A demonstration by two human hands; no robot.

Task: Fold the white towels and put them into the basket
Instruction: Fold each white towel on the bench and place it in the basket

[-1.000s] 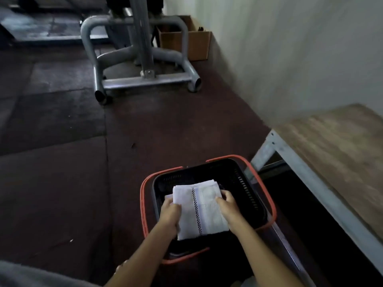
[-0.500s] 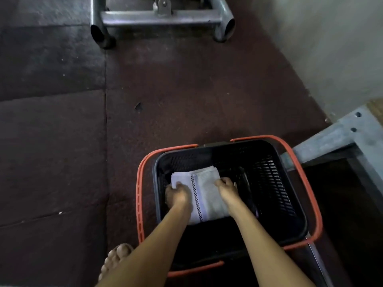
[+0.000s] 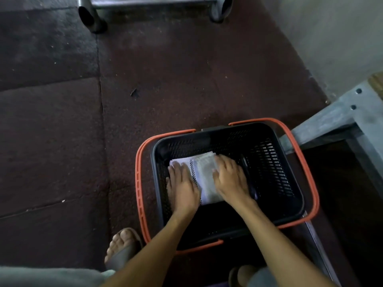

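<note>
A folded white towel with a black chequered stripe [image 3: 204, 175] lies flat on the floor of the black slatted plastic basket [image 3: 269, 160], in its left half and closer to the far wall than the near one. The basket stands on the dark reddish rubber floor [image 3: 165, 79], its 2 orange handles [image 3: 140, 183] dropped outward, just left of a grey metal table frame [image 3: 331, 119].

Both hands are on the towel. The left hand [image 3: 182, 183] lies palm down with straight fingers over its left part, and the right hand [image 3: 230, 179] lies palm down, fingers spread, over its right edge. Neither grips the cloth; they hold nothing and press flat.

The towel's long axis runs near to far, leaning slightly left at the far end, and the stripe follows that axis in the gap between the 2 hands. The towel sits directly beneath both palms, so neither hand is nearer than the other.

This looks like the end of placing 1 towel. The next move probably calls for lifting both hands straight up along the forearms, so the folds are not dragged open. The right half of the basket floor is dark; what lies there I cannot tell.

A sandalled foot [image 3: 122, 245] stands near left of the basket.
</note>
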